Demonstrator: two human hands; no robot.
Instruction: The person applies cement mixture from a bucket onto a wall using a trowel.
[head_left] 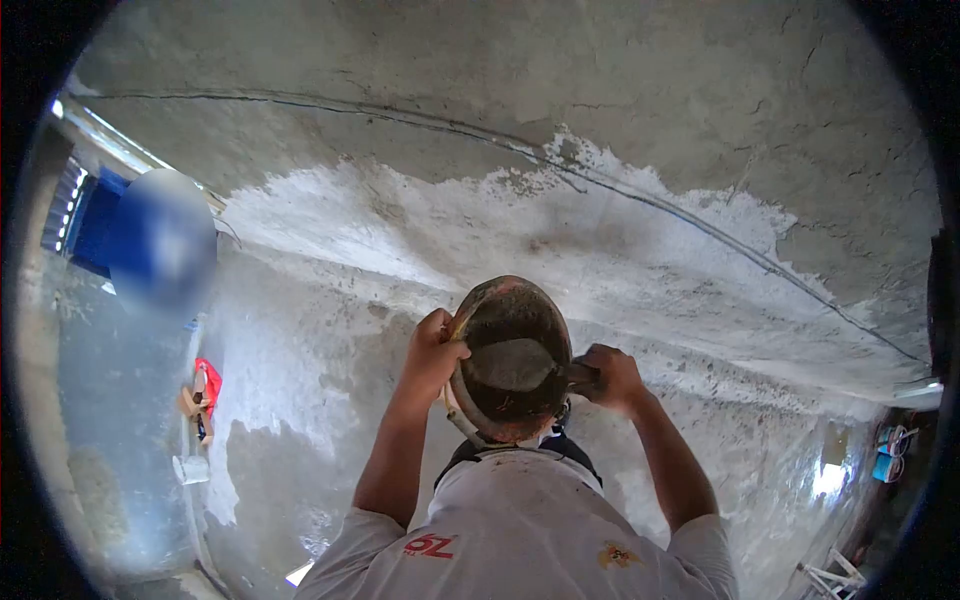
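In front of my body is a worn, round bucket (512, 410), its inside stained dark and a grey patch of what looks like wet mix (517, 364) at the bottom. My left hand (437, 350) grips the bucket's left rim, thumb over the edge. On the opposite side my right hand (612, 378) is closed around a dark handle (582, 374) that meets the right rim. I cannot tell whether this handle belongs to the bucket or to a tool. A pale curved strip (458, 418) hangs at the bucket's lower left.
Ahead is a rough wall (480, 150), partly white and partly grey, with a cable (640, 192) across it. A person in blue (160, 235) is at the left. Red and brown items (206, 390) and a white container (190, 469) lie left; a white frame (833, 577) stands lower right.
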